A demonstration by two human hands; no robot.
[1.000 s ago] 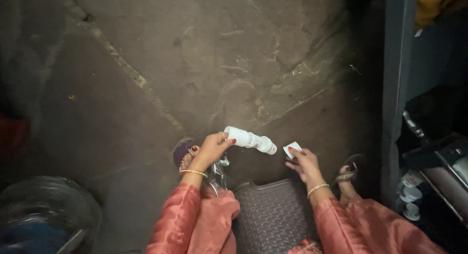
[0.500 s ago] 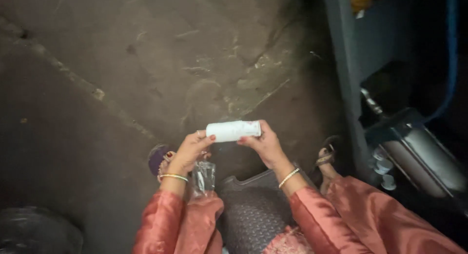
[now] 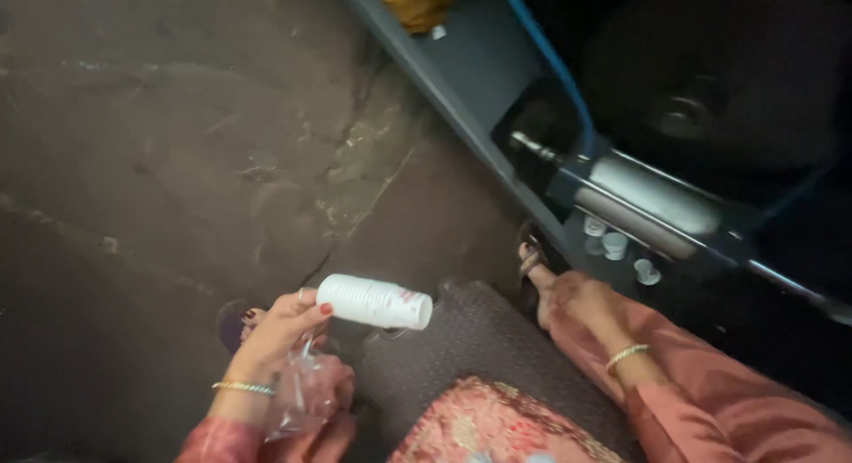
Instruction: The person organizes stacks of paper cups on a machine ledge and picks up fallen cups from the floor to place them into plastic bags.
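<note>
Stone floor (image 3: 177, 143) dim, cracked. Your left hand (image 3: 275, 334) had fingers clamped on stack of white cups (image 3: 374, 301), held sideways above knees. Right hand (image 3: 577, 299) rested empty, fingers loosely apart. Stack likely light, crushable; grip mid-body.

Dim outdoor or yard spot perhaps, cracked stone ground (image 3: 177, 143), dark metal machine frame (image 3: 639, 197) alongside

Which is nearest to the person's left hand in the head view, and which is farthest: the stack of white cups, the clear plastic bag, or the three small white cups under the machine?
1. Stack of white cups: held in the left hand.
2. Clear plastic bag: hanging just below that hand, seemingly touching it; too close to rank against the stack.
3. Three small white cups: far right, on the floor under the grey machine.
</note>
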